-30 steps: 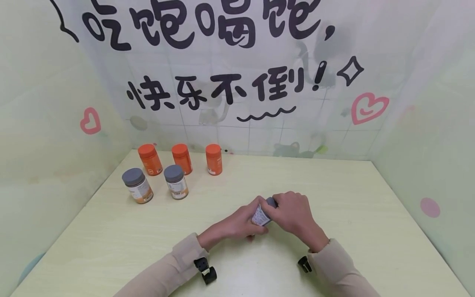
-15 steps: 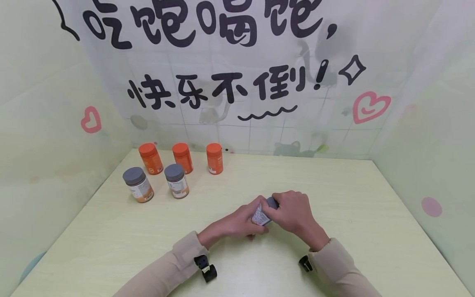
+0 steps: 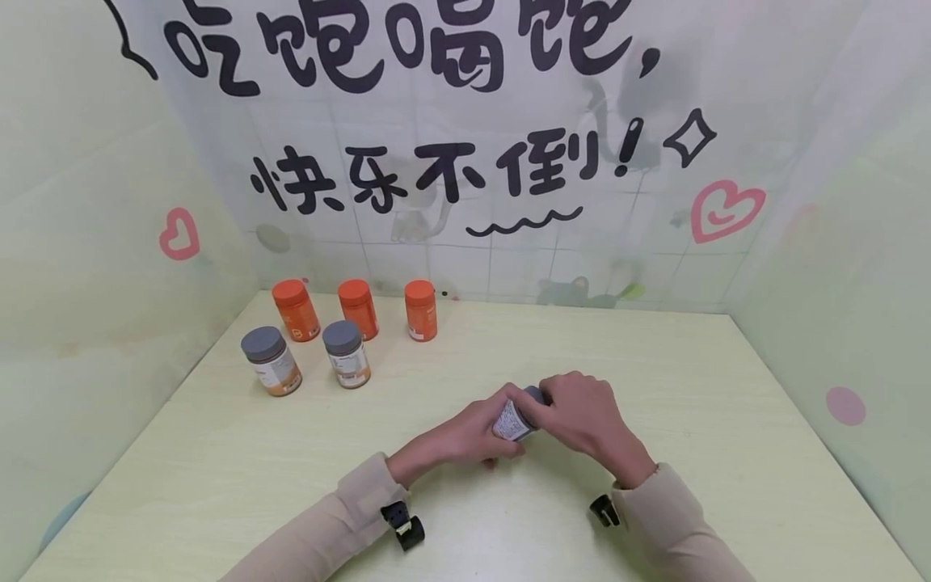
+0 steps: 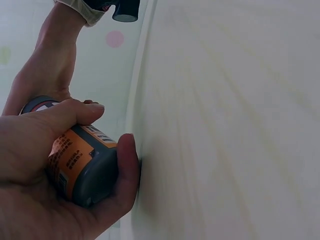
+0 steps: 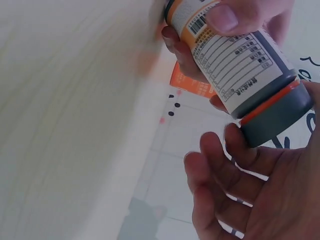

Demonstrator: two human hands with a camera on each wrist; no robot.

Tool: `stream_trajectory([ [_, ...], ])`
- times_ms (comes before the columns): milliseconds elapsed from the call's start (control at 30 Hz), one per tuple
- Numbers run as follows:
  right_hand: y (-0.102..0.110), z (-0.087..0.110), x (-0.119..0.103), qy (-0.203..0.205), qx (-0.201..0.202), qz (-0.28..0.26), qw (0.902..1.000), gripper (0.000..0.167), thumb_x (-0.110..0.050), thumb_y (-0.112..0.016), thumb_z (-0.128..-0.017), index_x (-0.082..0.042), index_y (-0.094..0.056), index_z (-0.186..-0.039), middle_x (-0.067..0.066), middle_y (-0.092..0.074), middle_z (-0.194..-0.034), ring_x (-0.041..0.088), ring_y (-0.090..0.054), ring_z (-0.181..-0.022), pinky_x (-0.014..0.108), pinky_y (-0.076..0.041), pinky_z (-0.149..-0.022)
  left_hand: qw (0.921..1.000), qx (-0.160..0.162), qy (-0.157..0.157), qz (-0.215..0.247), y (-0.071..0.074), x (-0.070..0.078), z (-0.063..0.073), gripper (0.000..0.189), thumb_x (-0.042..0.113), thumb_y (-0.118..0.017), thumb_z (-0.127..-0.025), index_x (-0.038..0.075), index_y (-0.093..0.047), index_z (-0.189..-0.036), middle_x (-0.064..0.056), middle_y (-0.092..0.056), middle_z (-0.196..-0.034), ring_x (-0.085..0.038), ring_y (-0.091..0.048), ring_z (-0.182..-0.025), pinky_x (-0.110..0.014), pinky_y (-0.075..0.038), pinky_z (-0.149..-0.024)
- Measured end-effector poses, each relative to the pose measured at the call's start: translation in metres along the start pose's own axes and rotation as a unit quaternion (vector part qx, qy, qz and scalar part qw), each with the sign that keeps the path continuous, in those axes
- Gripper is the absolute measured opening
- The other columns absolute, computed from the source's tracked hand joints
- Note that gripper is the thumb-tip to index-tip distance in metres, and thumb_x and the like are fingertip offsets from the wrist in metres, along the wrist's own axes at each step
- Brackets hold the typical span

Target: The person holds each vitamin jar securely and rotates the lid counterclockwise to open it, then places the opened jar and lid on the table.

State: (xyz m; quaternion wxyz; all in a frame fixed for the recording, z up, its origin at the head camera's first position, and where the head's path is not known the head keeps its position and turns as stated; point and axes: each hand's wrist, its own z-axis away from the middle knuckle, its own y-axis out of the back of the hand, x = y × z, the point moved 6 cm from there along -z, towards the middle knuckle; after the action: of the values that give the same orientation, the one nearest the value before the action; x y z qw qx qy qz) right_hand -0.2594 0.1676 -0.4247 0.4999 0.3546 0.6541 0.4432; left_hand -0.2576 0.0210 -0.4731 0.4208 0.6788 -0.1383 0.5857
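A small jar point(image 3: 512, 422) with a white and orange label is tilted between both hands over the table. My left hand point(image 3: 471, 432) grips its body, thumb across the label and fingers curled under the base, as the left wrist view shows. At its upper right end, my right hand point(image 3: 582, 414) holds the grey lid point(image 5: 277, 117) between thumb and forefinger. In the right wrist view an orange-red band point(image 5: 270, 103) shows between lid and body. The other right fingers point(image 5: 210, 165) are half curled, off the jar. The right thumb is hidden in that view.
Two more jars with grey lids, a left one point(image 3: 271, 361) and a right one point(image 3: 347, 354), stand at the table's left. Behind them is a row of three orange jars point(image 3: 421, 310). Printed cloth walls point(image 3: 655, 242) enclose the pale table point(image 3: 218, 485).
My right hand and wrist have shifted slightly right and turned a little on the lid. The left hand keeps its grip on the jar, and the standing jars are unmoved.
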Motion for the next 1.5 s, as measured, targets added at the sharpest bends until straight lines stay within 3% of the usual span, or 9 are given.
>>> stream_trajectory([
  [200,-0.0007,-0.0008,0.0034,-0.038,-0.014,-0.002,0.9992,0.072,-0.082,-0.046,-0.091,-0.022,-0.037,-0.052,-0.008,-0.032,-0.051,0.012,-0.032,-0.048,0.028,-0.025,-0.046,0.9996,0.011,0.008,-0.026,0.0005,-0.0014,-0.0007,0.053,0.008,-0.073,-0.093,0.020,-0.043,-0.135,-0.012,-0.061,-0.115,-0.015,-0.063,-0.085,-0.028,-0.057,-0.053],
  [533,-0.0011,-0.0027,0.0009,-0.020,-0.025,-0.018,0.9993,0.059,-0.068,-0.052,-0.094,-0.020,-0.048,-0.060,-0.006,-0.041,-0.055,0.013,-0.037,-0.050,0.028,-0.029,-0.048,0.9997,0.017,0.009,-0.014,0.0036,-0.0026,0.0004,0.050,0.010,-0.073,-0.093,0.024,-0.043,-0.132,-0.010,-0.059,-0.113,-0.015,-0.062,-0.086,-0.028,-0.057,-0.053],
  [933,0.0007,-0.0001,0.0042,-0.046,-0.041,-0.019,0.9979,0.065,-0.074,-0.049,-0.093,-0.020,-0.047,-0.057,-0.005,-0.041,-0.055,0.013,-0.038,-0.050,0.028,-0.029,-0.048,0.9998,0.018,0.013,0.000,0.0033,-0.0034,0.0009,0.053,0.009,-0.073,-0.093,0.024,-0.043,-0.135,-0.013,-0.058,-0.115,-0.016,-0.063,-0.083,-0.028,-0.057,-0.054],
  [1500,0.0007,0.0008,0.0052,-0.026,-0.048,-0.022,0.9983,0.064,-0.072,-0.050,-0.094,-0.019,-0.050,-0.058,-0.005,-0.041,-0.056,0.013,-0.039,-0.051,0.027,-0.030,-0.049,0.9997,0.021,0.014,0.003,0.0026,-0.0016,0.0006,0.053,0.008,-0.074,-0.092,0.023,-0.044,-0.133,-0.013,-0.058,-0.115,-0.018,-0.062,-0.088,-0.030,-0.057,-0.054],
])
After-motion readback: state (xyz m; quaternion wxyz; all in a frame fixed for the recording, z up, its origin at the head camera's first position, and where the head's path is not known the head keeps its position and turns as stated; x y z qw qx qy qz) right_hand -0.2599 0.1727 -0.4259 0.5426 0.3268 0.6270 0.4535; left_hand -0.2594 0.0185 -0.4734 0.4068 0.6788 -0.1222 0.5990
